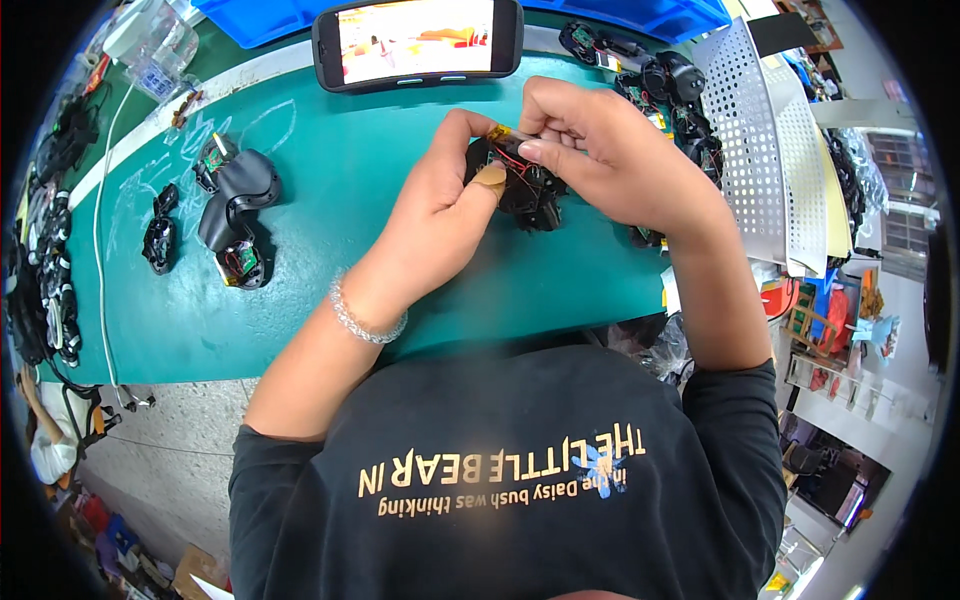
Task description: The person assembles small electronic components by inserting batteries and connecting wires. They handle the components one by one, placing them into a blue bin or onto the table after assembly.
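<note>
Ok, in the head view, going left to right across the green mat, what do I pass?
White cable → small black part → open black shells with circuit boards → left hand → black device held in both hands → right hand → white perforated panel.

Both hands meet over the green worktop: the left hand and right hand pinch a small black assembly with red wires, beneath a propped phone.
</note>
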A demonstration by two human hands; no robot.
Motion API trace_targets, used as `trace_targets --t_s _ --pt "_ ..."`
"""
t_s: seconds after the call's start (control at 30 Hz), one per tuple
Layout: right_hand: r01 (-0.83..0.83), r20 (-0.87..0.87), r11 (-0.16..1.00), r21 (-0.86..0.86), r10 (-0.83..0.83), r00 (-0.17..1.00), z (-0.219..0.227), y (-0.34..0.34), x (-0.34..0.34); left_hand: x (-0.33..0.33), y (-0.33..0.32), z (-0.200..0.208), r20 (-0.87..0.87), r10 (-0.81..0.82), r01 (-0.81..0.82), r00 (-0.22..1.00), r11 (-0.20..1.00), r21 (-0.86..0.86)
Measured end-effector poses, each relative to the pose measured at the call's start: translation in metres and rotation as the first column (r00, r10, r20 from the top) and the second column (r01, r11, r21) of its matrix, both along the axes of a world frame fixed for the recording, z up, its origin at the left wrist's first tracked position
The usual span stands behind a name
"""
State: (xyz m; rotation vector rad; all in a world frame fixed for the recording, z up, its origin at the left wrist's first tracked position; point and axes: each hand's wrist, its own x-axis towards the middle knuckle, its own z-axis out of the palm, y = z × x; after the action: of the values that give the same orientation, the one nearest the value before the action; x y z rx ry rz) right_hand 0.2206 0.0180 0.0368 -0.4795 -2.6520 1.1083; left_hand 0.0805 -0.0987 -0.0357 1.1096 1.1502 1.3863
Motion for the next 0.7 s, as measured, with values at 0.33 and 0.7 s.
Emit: trace_targets --t_s 0.33,0.7 --pt "0.071 -0.033 0.996 0.054 -0.069 0.997 -0.004 -0.004 0.004 0.001 0.001 0.007 0.075 0.031 -0.029 0.997 0.999 -0.039" --pt "0.073 0.049 0.975 0.208 -0.085 0.995 0.007 -0.014 0.003 0.000 0.002 0.002 -0.042 0.000 0.001 0.999 1.000 0.021"
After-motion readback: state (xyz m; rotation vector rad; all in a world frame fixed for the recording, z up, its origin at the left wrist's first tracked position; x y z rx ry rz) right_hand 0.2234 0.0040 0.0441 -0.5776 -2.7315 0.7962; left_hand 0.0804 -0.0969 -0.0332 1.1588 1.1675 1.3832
